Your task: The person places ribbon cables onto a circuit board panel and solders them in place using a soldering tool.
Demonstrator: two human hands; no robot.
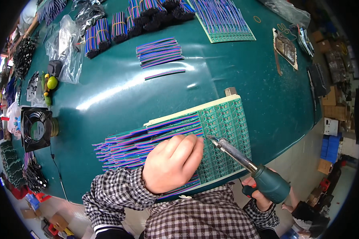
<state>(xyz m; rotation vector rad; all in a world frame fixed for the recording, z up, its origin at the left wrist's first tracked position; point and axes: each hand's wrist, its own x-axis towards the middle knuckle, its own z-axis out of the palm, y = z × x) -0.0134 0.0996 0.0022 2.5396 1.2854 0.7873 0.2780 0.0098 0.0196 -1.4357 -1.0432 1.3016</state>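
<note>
The board (226, 123) lies at the near edge of the table (119, 83), its left part covered by wires (135, 140), its right rows bare. The left hand (173, 159) is bunched closed over the boundary; its fingertips are hidden, so whether it pinches a wire I cannot tell. The right hand (263, 201) grips the iron (243, 159), tip just right of those fingers; contact with the board is unclear. Good work here probably means steady wire ends, brief heat and fingers clear of the tip. Spare wires (159, 51) lie farther off.
</note>
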